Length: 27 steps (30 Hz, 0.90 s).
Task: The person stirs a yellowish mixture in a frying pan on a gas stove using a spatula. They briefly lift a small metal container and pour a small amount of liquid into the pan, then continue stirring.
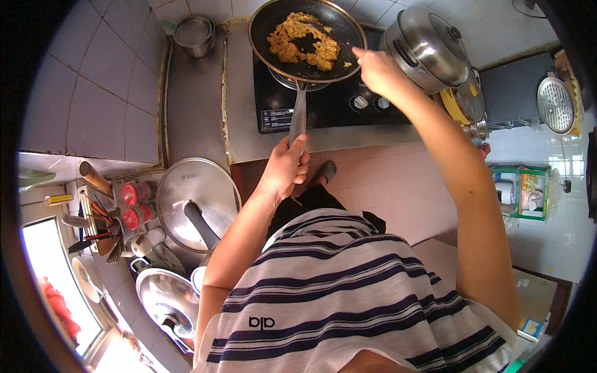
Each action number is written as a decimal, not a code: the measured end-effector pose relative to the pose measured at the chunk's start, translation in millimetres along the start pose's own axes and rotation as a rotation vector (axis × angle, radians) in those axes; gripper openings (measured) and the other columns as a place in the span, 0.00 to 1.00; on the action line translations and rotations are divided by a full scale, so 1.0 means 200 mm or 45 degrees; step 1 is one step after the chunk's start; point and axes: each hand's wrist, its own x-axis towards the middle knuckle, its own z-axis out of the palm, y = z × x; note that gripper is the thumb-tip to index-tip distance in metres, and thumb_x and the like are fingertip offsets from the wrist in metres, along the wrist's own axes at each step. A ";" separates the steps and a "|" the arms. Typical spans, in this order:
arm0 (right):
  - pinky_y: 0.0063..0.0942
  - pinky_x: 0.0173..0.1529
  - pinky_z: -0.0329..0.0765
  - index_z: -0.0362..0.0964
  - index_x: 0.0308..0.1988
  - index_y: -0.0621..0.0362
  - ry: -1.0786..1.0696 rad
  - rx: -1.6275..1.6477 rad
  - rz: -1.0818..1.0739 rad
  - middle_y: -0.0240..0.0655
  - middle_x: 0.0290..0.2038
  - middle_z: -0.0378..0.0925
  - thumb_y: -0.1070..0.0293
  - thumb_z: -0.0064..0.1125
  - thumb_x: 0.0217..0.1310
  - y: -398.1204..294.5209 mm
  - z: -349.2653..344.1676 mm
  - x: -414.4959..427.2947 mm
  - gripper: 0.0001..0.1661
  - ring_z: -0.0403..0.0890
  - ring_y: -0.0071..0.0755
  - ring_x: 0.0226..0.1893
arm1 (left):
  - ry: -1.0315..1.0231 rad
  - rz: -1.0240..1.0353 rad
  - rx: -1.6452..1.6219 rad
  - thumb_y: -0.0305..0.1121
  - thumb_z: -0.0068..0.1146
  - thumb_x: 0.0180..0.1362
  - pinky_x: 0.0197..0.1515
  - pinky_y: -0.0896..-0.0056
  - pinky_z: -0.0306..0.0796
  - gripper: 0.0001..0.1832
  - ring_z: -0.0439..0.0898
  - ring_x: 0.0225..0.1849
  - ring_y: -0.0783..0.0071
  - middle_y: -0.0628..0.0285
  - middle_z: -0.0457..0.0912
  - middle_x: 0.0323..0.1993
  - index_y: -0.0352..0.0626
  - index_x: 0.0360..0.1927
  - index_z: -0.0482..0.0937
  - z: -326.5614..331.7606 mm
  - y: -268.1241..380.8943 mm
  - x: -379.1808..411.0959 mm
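Note:
My left hand (290,165) is closed around the handle of a dark frying pan (261,49), which sits over the left burner of a black gas hob (326,109). Yellow-orange scrambled food (284,46) lies in the pan in a rough ring. My right hand (375,67) is at the pan's right rim, its index finger pointing inward. A dark, thin utensil seems to run from it into the food, but it barely shows against the black pan. Two control knobs (360,102) are below my right hand.
Right of the pan stands a lidded steel pot (424,49), with a yellow pan (459,105) beyond. A small metal pot (193,36) is at the back left. Nearer on the left are a large glass lid (179,205), red-capped jars (133,218), a utensil rack and another lid (163,291).

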 end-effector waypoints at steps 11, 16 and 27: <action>0.43 0.41 0.76 0.72 0.55 0.57 -0.192 -0.298 -0.333 0.55 0.37 0.78 0.77 0.48 0.61 0.00 -0.63 -0.48 0.22 0.81 0.54 0.36 | -0.008 0.000 -0.069 0.44 0.49 0.67 0.15 0.84 0.46 0.18 0.55 0.17 0.86 0.70 0.64 0.23 0.43 0.53 0.66 -0.03 -0.01 -0.01; 0.43 0.43 0.78 0.72 0.55 0.55 -0.157 -0.380 -0.139 0.51 0.35 0.80 0.80 0.44 0.60 -0.02 -0.35 -0.29 0.24 0.82 0.53 0.35 | -0.014 -0.013 -0.035 0.44 0.48 0.67 0.16 0.83 0.46 0.18 0.55 0.17 0.86 0.69 0.64 0.23 0.44 0.53 0.66 -0.01 0.00 -0.01; 0.44 0.52 0.77 0.71 0.55 0.58 0.041 -0.107 -0.051 0.53 0.45 0.78 0.72 0.40 0.66 0.01 -0.11 0.07 0.20 0.80 0.53 0.46 | -0.009 -0.008 -0.007 0.44 0.48 0.67 0.16 0.83 0.46 0.18 0.55 0.17 0.86 0.69 0.63 0.23 0.44 0.53 0.65 -0.01 0.01 -0.01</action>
